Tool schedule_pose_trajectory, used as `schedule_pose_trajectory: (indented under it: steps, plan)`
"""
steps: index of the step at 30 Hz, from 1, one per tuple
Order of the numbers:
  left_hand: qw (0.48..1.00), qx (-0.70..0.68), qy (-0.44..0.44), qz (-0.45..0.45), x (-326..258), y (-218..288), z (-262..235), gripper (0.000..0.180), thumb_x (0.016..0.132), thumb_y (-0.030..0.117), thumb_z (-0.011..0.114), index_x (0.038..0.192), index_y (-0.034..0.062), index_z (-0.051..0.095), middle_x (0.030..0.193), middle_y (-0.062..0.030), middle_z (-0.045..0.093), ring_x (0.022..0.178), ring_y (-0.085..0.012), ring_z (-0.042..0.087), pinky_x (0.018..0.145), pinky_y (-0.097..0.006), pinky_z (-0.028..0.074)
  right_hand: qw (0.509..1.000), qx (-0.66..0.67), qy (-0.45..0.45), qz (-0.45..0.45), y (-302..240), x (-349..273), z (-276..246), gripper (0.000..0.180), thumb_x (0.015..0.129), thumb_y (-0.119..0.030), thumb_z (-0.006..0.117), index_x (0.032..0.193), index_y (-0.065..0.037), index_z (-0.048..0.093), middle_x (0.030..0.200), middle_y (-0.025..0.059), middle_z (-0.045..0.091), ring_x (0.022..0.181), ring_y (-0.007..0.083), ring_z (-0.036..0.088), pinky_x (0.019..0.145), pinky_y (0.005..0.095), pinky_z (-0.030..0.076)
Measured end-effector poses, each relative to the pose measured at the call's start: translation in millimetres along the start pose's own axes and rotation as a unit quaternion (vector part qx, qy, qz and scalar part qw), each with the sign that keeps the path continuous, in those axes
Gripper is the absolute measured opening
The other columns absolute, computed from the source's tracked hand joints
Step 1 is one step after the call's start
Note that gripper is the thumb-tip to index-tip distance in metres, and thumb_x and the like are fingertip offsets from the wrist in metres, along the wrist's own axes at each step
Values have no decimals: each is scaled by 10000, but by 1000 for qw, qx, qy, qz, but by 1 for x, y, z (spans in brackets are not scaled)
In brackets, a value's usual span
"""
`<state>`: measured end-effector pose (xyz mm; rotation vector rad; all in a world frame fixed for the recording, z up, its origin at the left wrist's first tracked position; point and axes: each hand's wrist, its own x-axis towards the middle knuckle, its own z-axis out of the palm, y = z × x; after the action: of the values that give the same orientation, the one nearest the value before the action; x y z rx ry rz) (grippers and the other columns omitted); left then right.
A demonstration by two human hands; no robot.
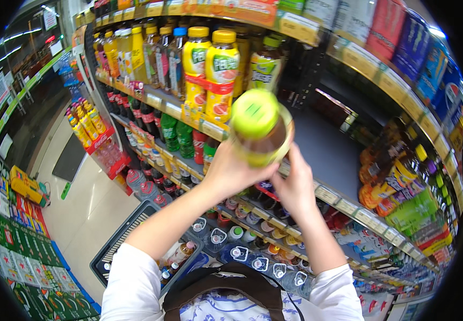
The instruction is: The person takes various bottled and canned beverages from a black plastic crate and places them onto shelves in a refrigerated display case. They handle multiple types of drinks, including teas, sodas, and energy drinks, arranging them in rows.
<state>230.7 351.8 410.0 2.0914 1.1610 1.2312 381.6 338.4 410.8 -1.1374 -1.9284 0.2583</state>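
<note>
A drink bottle (263,152) with a lime-green cap and dark brown contents is raised in front of the shelves, its cap tilted toward me. My left hand (230,167) is closed around its left and lower side. From the right, my right hand (296,179) grips the same bottle, with fingers along its side. Parts of the fingers are hidden behind the bottle. Just behind it on the shelf stands a similar green-capped bottle (265,67), beside two yellow-capped bottles (221,75) bound by a red band.
Shelf rows of bottles run left, with a price-tag rail (344,206) along the edge. Drinks packs (397,187) lie at the right; cans (402,45) stand above. Below my left arm is a grey shopping basket (116,235) holding bottles. Large water bottles (237,255) stand low.
</note>
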Motion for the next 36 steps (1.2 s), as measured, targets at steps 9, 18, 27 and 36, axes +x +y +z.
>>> schedule_pose_trajectory:
  steps: [9,18,27,36]
  plan:
    - [998,-25,44,27,108,-13,73,612,583,223,697,1010,-18,331,883,-263,567,860,-398,555,729,-418,461,993,12,-27,117,87,62,-29,490,663,-43,637,1078,16,383,978,220,572,957,338,547,789,365,446]
    - [994,60,81,-40,183,-57,94,525,709,213,629,1032,-68,325,850,-294,560,829,-409,558,703,-419,458,986,-39,0,164,160,144,9,383,715,-134,571,1012,43,407,904,278,563,897,387,547,749,396,437]
    - [972,180,114,-99,214,-71,111,393,728,172,594,975,-70,406,747,-286,572,739,-417,573,669,-466,456,981,-99,96,135,192,174,33,258,713,-122,537,914,36,501,822,272,567,815,407,550,717,448,450]
    - [973,179,77,-123,215,-74,110,399,756,172,567,1050,-41,403,836,-263,582,790,-373,587,692,-440,480,975,-105,55,189,190,173,37,371,801,-225,474,1014,76,428,1046,350,394,887,460,507,770,446,439]
